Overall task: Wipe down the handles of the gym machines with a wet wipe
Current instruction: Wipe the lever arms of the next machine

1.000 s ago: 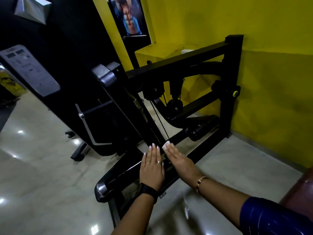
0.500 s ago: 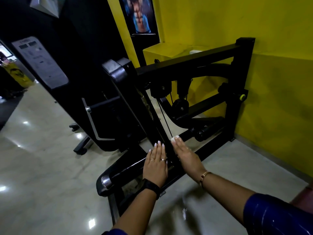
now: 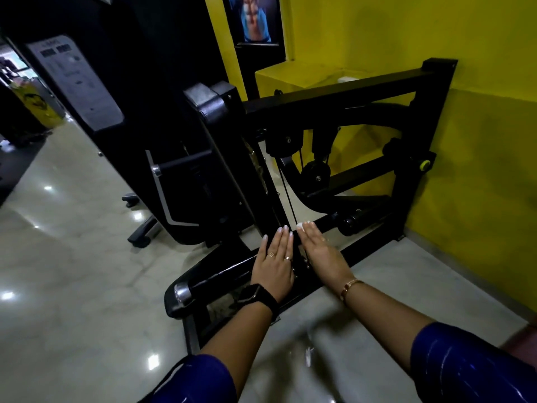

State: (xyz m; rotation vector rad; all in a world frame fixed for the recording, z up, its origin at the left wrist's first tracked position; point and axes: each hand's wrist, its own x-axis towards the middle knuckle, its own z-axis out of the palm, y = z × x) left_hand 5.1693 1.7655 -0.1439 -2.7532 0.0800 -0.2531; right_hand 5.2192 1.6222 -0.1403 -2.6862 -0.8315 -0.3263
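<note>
The white wet wipe point(image 3: 299, 226) lies mostly hidden under the flat fingers of the right-hand grip point(image 3: 321, 253); only a small pale corner shows. The glossy black padded machine bar point(image 3: 220, 279) vanishes beneath that and the left-hand grip point(image 3: 273, 266). Print on the grey slanted placard point(image 3: 77, 80) is too small to read. The framed wall poster point(image 3: 255, 18) is cut by the top edge, the blue sleeves point(image 3: 465, 367) by the bottom

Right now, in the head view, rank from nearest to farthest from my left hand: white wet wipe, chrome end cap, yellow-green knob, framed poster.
From the left hand:
1. White wet wipe, just right, under the right hand.
2. Chrome end cap of the padded handle, lower left.
3. Yellow-green knob on the black frame post, far right.
4. Framed poster, top of view.
</note>
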